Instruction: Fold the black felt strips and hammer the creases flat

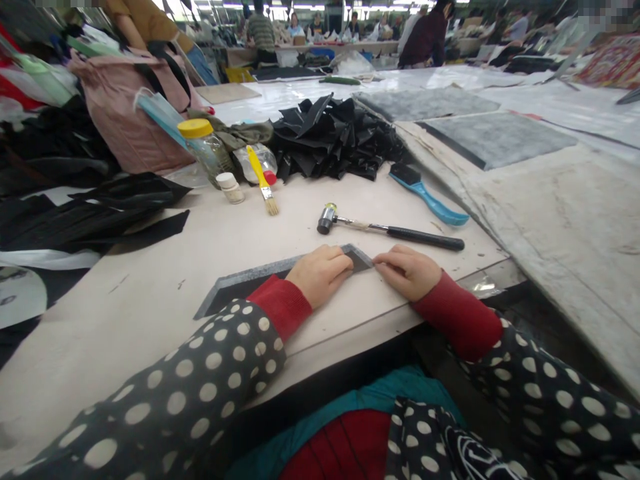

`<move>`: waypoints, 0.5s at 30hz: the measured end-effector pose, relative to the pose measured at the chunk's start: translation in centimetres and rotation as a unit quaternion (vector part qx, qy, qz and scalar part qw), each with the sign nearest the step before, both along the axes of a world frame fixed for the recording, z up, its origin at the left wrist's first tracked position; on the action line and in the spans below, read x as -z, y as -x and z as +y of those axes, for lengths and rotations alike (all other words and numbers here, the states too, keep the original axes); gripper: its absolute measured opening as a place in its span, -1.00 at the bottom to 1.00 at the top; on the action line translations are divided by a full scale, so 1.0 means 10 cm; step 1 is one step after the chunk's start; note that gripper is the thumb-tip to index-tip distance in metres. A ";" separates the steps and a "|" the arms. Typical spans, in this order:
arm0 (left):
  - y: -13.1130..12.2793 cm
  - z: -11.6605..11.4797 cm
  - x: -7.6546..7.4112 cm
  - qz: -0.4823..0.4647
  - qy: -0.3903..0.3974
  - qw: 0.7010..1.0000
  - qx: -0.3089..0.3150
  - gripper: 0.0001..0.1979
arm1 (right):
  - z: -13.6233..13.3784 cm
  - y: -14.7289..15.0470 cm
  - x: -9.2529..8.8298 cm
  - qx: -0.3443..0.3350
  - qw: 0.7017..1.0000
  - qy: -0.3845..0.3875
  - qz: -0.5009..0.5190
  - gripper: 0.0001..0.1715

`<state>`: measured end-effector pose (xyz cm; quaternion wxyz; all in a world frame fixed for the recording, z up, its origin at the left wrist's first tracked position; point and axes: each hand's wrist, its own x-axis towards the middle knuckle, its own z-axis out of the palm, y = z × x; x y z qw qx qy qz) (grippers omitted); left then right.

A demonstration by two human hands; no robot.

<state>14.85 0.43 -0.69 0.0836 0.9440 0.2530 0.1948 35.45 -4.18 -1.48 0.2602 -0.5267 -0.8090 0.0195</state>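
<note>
A dark piece with a grey border [235, 288] lies flat on the pale table [150, 293]. My left hand [323, 273] rests over its right part, fingers curled together against it and hiding some of the border. At the piece's right corner, my right hand [410, 272] has thumb and forefinger pinched together on the edge. Beyond my hands lies a hammer [370, 227] with a black handle, its head toward the left.
A blue-handled brush [433, 203], a yellow brush [260, 175], a small white bottle [231, 189] and a yellow-lidded jar [207, 150] are farther back. Behind them sits a heap of black scraps [335, 137]. A pink bag [130, 110] stands back left. People work in the background.
</note>
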 end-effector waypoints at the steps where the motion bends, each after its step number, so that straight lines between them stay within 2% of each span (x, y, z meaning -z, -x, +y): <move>1: 0.00 0.00 0.00 0.007 -0.004 1.000 -0.001 -0.82 | 0.00 0.00 0.00 0.001 1.000 0.001 -0.001 -0.77; 15: -0.01 0.00 -0.01 0.025 -0.012 0.999 0.017 -0.79 | 0.02 0.00 0.00 0.000 1.000 0.007 -0.003 -0.74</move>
